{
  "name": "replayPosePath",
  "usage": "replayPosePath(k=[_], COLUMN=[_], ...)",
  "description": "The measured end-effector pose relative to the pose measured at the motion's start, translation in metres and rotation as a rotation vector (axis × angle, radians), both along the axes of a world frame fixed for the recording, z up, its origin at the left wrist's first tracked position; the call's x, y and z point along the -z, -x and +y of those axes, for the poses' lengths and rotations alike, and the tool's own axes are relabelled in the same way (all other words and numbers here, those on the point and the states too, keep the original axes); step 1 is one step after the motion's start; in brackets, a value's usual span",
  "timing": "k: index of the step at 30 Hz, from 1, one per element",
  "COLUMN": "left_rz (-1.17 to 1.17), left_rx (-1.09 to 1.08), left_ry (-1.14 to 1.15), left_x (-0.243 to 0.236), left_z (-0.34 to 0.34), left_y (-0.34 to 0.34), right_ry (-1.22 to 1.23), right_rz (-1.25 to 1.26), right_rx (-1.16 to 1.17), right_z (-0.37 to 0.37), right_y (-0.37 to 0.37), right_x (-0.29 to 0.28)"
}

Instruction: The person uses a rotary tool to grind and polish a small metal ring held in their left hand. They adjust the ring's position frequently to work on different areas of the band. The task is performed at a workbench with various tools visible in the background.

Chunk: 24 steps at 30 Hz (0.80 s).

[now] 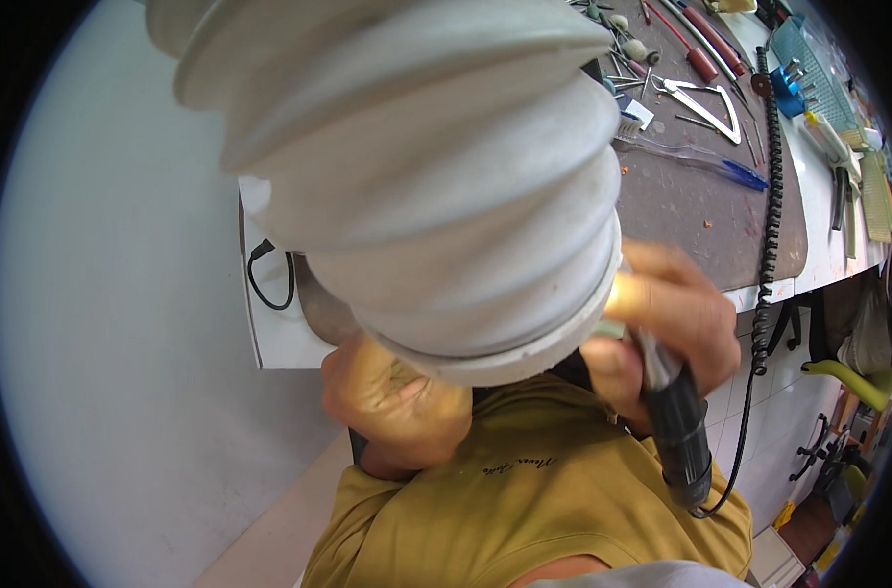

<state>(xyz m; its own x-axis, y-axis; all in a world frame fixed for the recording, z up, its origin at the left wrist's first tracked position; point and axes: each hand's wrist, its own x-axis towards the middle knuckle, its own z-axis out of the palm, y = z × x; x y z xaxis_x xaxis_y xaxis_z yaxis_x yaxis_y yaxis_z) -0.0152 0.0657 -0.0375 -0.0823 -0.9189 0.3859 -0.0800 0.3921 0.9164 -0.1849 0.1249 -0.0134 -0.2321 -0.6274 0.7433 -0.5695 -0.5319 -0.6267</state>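
My right hand grips a rotary handpiece with a black body and a metal nose. Its thumb and fingers close round the nose, and the handpiece's tip is hidden. Lower left of the hose mouth, my left hand is curled closed; whatever its fingers hold is out of sight. A large white ribbed hose hangs between the camera and the bench, and its round rim covers the space between my hands. Bright light falls on the fingers of my right hand beside that rim.
A brown mat covers the bench. On it lie a toothbrush, metal calipers, red-handled tools and several small bits. A coiled black cord runs down the right side. A black plug lies at the left corner.
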Motion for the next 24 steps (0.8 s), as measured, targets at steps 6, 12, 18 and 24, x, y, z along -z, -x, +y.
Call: replayPosePath(k=[6, 12, 18, 24], left_rz=[0.074, 0.172, 0.178, 0.204], left_rx=[0.117, 0.305, 0.487, 0.571], left_ry=[-0.060, -0.226, -0.221, -0.418], left_x=[-0.007, -0.021, -0.020, -0.031], left_z=[-0.005, -0.009, -0.016, -0.022], left_y=[0.004, 0.006, -0.002, 0.000], right_ry=[-0.077, -0.061, -0.060, -0.081], right_rz=[-0.129, -0.169, -0.137, -0.069], right_rx=[0.018, 0.008, 0.038, 0.046], right_z=[-0.006, -0.006, -0.005, -0.002], right_y=[-0.006, -0.009, -0.009, -0.010], right_x=[-0.008, -0.005, -0.005, -0.007])
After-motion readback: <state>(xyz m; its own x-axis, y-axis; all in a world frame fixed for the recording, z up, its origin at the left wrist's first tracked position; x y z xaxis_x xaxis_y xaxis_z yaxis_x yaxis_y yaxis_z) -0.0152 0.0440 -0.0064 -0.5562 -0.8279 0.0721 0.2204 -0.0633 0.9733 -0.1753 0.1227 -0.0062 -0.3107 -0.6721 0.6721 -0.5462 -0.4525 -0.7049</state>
